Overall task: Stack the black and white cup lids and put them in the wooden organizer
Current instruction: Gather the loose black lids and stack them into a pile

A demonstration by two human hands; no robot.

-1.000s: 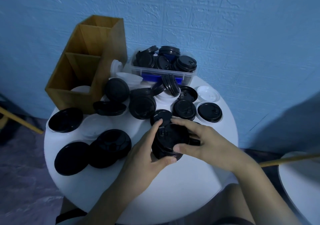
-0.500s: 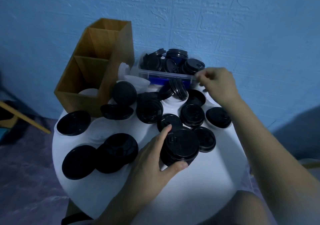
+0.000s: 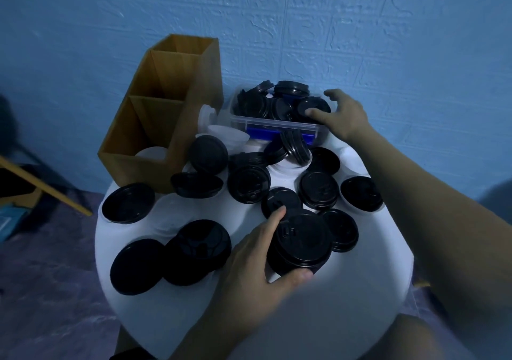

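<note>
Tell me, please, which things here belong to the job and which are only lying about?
Belong to the job:
- stack of black lids, gripped by the left hand
- loose black lids
- white lids
- wooden organizer
- clear box of lids, where the right hand touches one

Only lying about:
- yellow wooden bar, left of the table
- blue wall behind

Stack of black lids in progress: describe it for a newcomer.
On the round white table, look near the front edge, right of centre. There the left hand curls round a stack of black plastic cup lids. It is the only pile in a hand, taller than the flat lids beside it.
</note>
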